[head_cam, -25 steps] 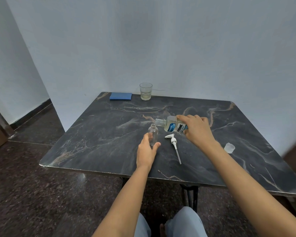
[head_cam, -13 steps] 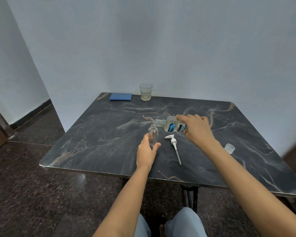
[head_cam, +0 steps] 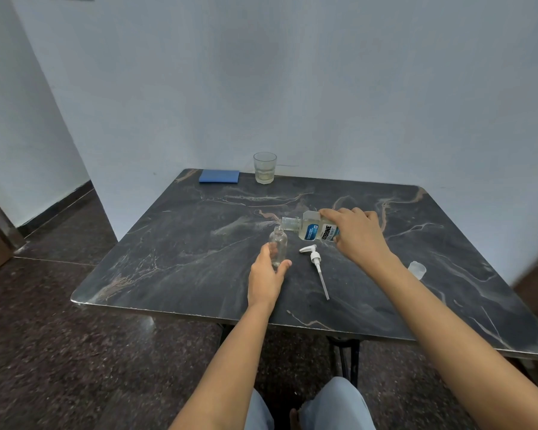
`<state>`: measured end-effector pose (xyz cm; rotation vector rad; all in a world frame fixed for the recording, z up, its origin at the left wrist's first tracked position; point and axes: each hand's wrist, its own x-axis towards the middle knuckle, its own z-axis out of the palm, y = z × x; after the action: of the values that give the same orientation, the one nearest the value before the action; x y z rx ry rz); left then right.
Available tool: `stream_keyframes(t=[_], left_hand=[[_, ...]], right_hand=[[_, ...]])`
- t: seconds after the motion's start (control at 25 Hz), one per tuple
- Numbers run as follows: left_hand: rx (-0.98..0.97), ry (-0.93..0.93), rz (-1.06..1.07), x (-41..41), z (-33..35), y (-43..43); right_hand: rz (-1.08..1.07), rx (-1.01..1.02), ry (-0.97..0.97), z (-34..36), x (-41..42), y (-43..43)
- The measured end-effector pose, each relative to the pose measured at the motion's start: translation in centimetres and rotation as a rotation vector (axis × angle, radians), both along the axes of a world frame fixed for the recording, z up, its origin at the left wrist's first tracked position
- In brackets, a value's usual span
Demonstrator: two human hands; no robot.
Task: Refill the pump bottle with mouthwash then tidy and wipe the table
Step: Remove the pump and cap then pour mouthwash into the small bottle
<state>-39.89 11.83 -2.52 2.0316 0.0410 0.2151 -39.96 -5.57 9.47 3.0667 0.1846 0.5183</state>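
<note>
A small clear pump bottle (head_cam: pixel 278 243) stands upright and uncapped on the dark marble table (head_cam: pixel 180 256). My left hand (head_cam: pixel 266 279) grips its lower part from the near side. My right hand (head_cam: pixel 356 235) holds the mouthwash bottle (head_cam: pixel 311 230) tipped on its side, its open neck right above the small bottle's mouth. The white pump head (head_cam: pixel 316 265) with its long tube lies flat on the table just right of the small bottle. The mouthwash cap (head_cam: pixel 416 270) sits on the table beyond my right forearm.
A glass (head_cam: pixel 265 167) with a little pale liquid stands at the table's far edge by the wall. A folded blue cloth (head_cam: pixel 219 176) lies to its left. My knees show under the table's near edge.
Both hands and both bottles stay almost where they were. The mouthwash bottle stays tipped over the small bottle's mouth.
</note>
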Motion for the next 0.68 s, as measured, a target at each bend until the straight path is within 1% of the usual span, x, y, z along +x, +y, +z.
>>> stream_keyframes(t=[0.68], left_hand=[[0.007, 0.010, -0.002, -0.03, 0.01, -0.01]], right_hand=[[0.009, -0.021, -0.013, 0.26, 0.05, 0.10]])
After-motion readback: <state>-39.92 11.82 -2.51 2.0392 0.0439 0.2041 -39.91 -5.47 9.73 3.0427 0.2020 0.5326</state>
